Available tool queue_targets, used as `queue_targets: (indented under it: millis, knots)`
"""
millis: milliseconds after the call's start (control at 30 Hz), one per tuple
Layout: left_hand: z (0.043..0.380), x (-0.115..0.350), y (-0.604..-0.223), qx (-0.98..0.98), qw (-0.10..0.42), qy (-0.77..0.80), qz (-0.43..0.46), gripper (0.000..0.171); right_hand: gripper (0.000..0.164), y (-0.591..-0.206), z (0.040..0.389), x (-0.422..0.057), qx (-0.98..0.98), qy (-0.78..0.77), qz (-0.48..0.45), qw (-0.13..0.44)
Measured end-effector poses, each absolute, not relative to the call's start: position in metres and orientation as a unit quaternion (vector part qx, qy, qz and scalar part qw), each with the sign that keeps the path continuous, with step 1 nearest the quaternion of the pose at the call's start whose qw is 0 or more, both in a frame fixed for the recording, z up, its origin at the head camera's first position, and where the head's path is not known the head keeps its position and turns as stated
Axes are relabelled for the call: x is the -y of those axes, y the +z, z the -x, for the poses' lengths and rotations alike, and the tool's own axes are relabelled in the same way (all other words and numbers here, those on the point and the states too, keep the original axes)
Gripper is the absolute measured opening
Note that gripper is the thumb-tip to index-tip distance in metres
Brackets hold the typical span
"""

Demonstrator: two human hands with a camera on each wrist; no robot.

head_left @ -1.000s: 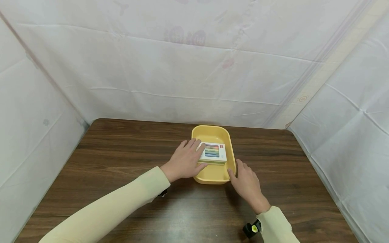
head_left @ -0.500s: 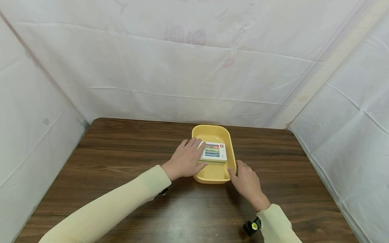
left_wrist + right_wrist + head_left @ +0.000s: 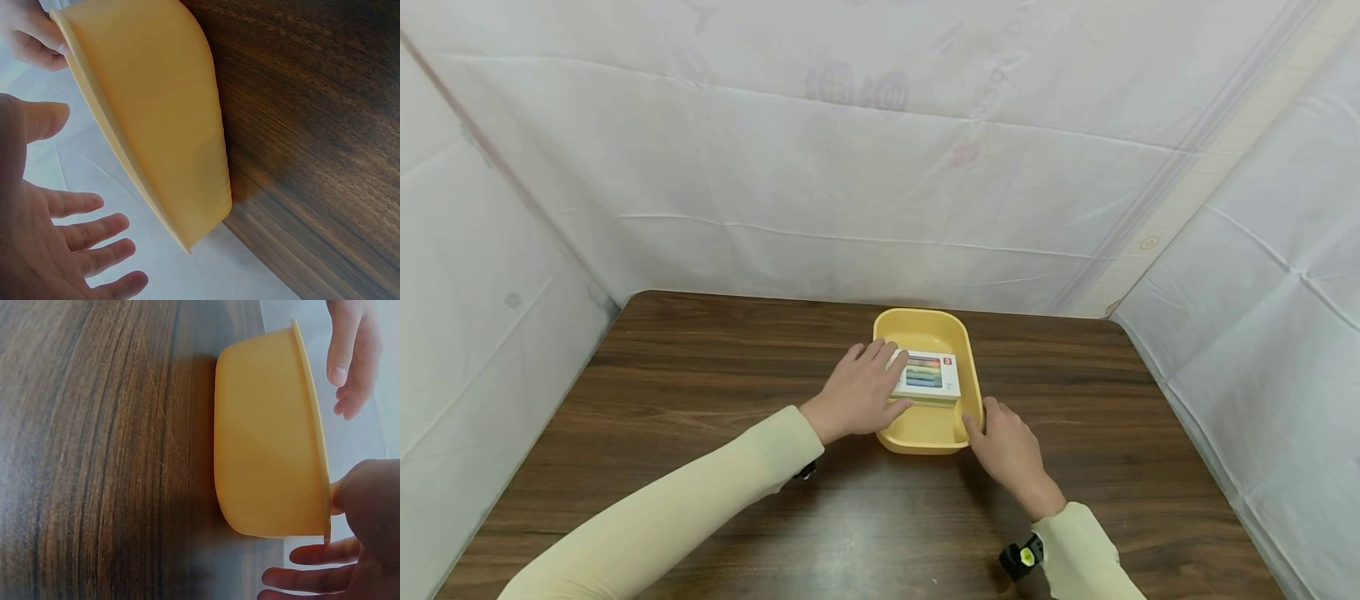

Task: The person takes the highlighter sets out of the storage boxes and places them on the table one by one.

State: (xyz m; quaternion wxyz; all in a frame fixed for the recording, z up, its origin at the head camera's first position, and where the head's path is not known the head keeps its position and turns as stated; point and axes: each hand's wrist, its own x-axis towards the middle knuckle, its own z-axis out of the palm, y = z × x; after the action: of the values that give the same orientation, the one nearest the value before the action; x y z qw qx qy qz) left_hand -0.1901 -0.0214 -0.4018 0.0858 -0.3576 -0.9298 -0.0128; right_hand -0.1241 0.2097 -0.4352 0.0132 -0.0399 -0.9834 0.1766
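Below, a brown wood surface (image 3: 700,367). Slanting in from the left, a long pale sleeve (image 3: 677,512). Near the back, a yellow tub (image 3: 925,427). Above its left side, the left grip (image 3: 859,396): palm down, fingers straight and spread, nothing held. At its near right corner, the right grip (image 3: 1011,448): thumb over the rim, fingers outside, holding on. Inside the tub, a white box (image 3: 931,379), partly hidden.

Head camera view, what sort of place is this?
Probably a makeshift indoor work booth: creased white cloth-like sheets hang on three sides of a dark brown wood-grain table bearing a yellow rounded plastic-looking tub.
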Motion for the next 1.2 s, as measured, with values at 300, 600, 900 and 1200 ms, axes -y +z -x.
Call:
queue_targets:
  millis: [300, 600, 900, 1200]
  knots:
    - [0.193, 0.02, -0.404, 0.932, 0.074, -0.013, 0.354, 0.067, 0.04, -0.435, 0.126, -0.209, 0.982, 0.182, 0.045, 0.004]
    - [0.195, 0.018, -0.405, 0.932, 0.069, -0.021, 0.356, 0.066, 0.033, -0.433, 0.128, -0.209, 0.982, 0.179, 0.051, -0.007]
    - [0.197, 0.016, -0.407, 0.93, 0.061, -0.024, 0.362, 0.065, 0.029, -0.431, 0.132, -0.209, 0.981, 0.184, 0.062, -0.021]
    - [0.199, 0.015, -0.408, 0.929, 0.058, -0.023, 0.364, 0.064, 0.031, -0.429, 0.137, -0.21, 0.98, 0.185, 0.068, -0.034]
